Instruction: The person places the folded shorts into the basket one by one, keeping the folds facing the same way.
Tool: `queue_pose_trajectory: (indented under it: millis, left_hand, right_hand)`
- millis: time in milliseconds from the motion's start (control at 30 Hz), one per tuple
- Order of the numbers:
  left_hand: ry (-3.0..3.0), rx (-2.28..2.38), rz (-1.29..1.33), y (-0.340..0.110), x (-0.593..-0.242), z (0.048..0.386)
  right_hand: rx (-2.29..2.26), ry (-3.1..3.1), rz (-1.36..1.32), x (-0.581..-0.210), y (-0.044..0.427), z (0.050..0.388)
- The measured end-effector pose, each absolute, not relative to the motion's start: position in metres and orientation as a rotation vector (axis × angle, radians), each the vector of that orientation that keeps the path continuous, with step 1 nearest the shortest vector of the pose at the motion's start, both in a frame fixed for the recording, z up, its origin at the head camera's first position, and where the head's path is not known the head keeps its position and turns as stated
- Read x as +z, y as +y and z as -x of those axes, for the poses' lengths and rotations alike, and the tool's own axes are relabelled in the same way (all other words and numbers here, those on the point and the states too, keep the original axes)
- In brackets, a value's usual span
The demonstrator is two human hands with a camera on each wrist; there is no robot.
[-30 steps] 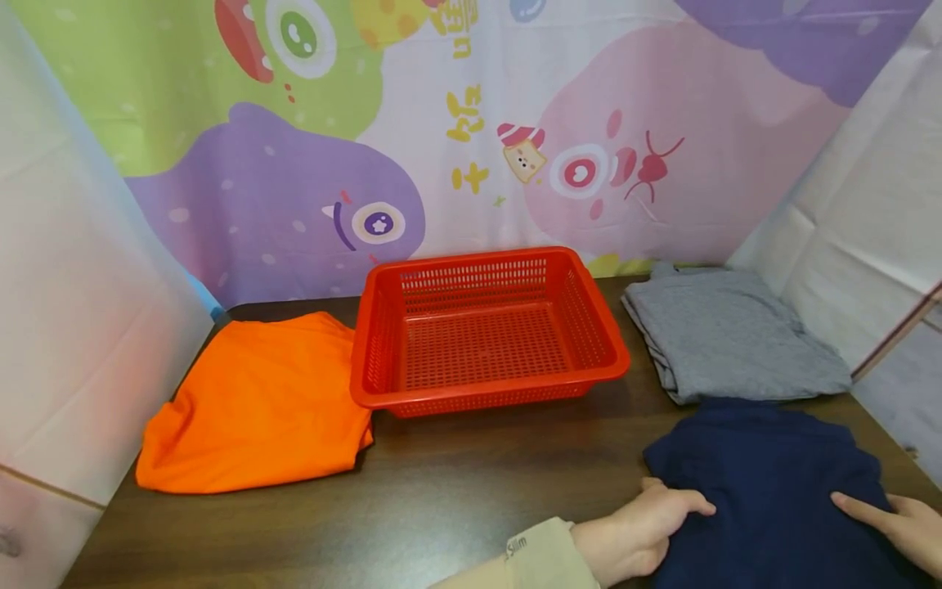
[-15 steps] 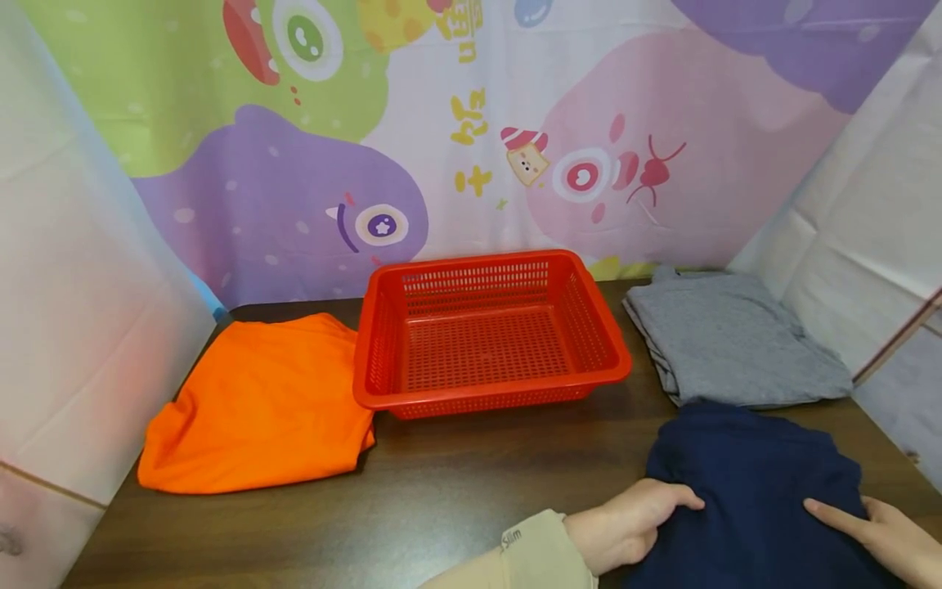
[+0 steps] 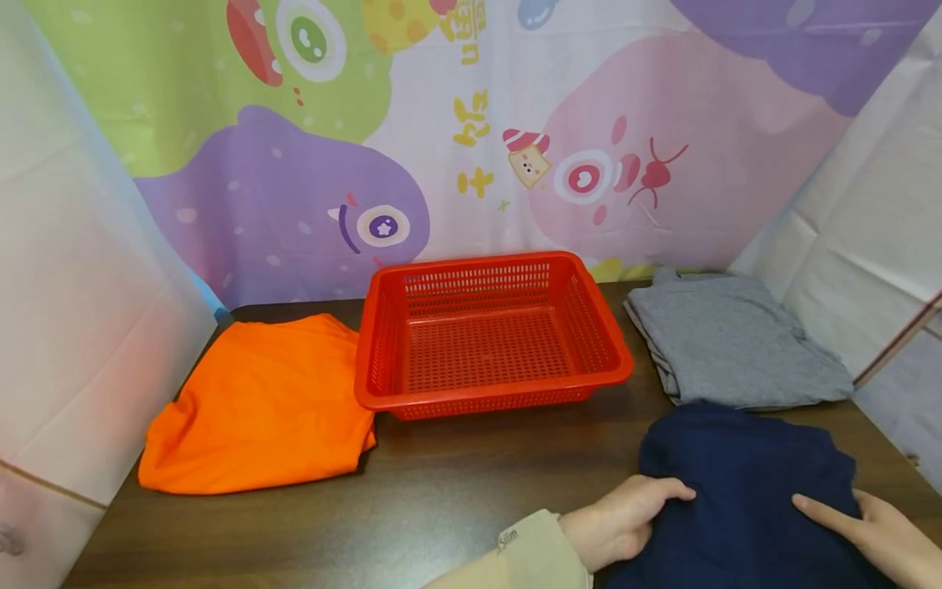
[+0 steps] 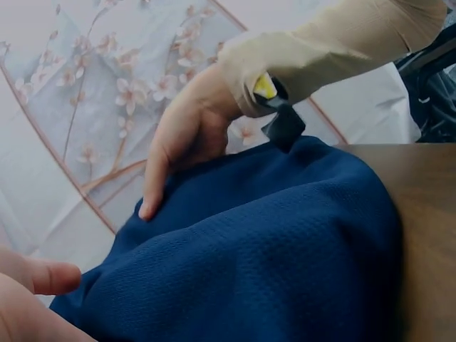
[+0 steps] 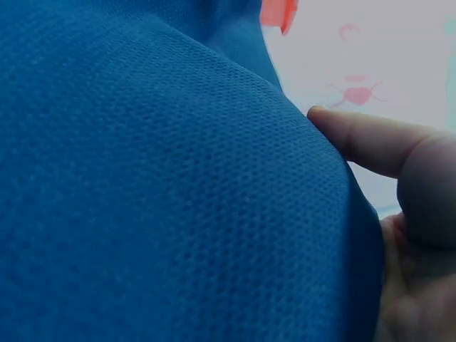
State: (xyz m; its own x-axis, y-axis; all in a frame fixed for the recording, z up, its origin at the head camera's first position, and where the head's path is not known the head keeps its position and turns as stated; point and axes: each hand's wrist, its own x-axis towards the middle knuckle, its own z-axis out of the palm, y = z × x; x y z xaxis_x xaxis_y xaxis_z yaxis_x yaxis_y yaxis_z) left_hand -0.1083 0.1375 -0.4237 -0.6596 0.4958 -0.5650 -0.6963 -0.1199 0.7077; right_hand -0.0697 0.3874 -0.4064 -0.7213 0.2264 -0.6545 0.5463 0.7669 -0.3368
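Observation:
A folded navy garment (image 3: 743,491) lies at the front right of the table, its lower end cut off by the frame edge. On its left side my left hand (image 3: 621,519) grips it, thumb on top and the other fingers hidden by cloth. My right hand (image 3: 879,532) holds the opposite side the same way. Seen from the left wrist, the navy cloth (image 4: 242,263) bulges up between both hands. The right wrist view shows the thumb (image 5: 370,139) against the cloth's edge, with the remaining fingers mostly out of sight behind it.
A red perforated plastic basket (image 3: 489,401), with nothing in it, stands at the back middle. Left of it an orange garment (image 3: 257,409) is spread, touching or close to the basket. A folded grey garment (image 3: 736,335) lies behind the navy one. Printed curtains (image 3: 471,221) enclose the table.
Both hands have shifted slightly left and the navy garment has moved left with them, its far edge a bit nearer to me. Basket, orange and grey garments stay put.

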Motion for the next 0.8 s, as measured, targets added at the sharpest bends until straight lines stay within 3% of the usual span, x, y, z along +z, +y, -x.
queue_pose_trajectory:
  millis: [800]
  left_hand:
    - [1.240,1.884,0.234,0.117,-0.421,0.123]
  right_hand:
    - [-0.957,2.412,-0.560,-0.374,0.346,0.071]
